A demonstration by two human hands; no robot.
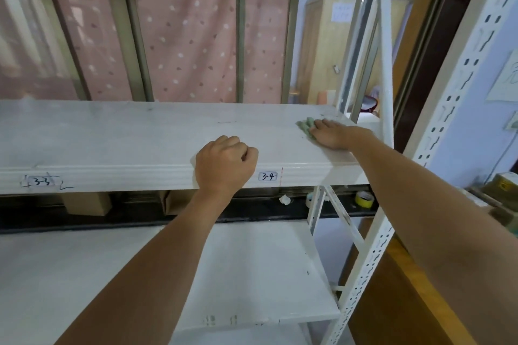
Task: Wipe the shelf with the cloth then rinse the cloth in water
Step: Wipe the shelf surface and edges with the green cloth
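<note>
White metal rack against a barred window, pink dotted curtain (190,36) behind. The top shelf (126,131) is a bare white board; its front lip carries labels "3-3" (42,182) and "3-4" (268,176). Under it, at the back, sit two cardboard boxes (85,203); I can't tell what's in them. Also down there: a crumpled white scrap (284,200), a clear tape roll (309,199) and a yellow tape roll (364,199). A lower shelf (252,274) is below that.

The green cloth (305,126) lies bunched on the top shelf, far right, near the back corner by the upright post (385,64). My right hand (333,134) is flat on it, palm down. My fingers (322,123) are straight and close together, pressing the cloth's right part; the rest sticks out past my fingertips to the left.

My left hand (225,162) rests on the shelf's front edge just left of "3-4", curled into a fist with the thumb tucked against the side, nothing visible in it. It's well apart from the cloth.
</note>
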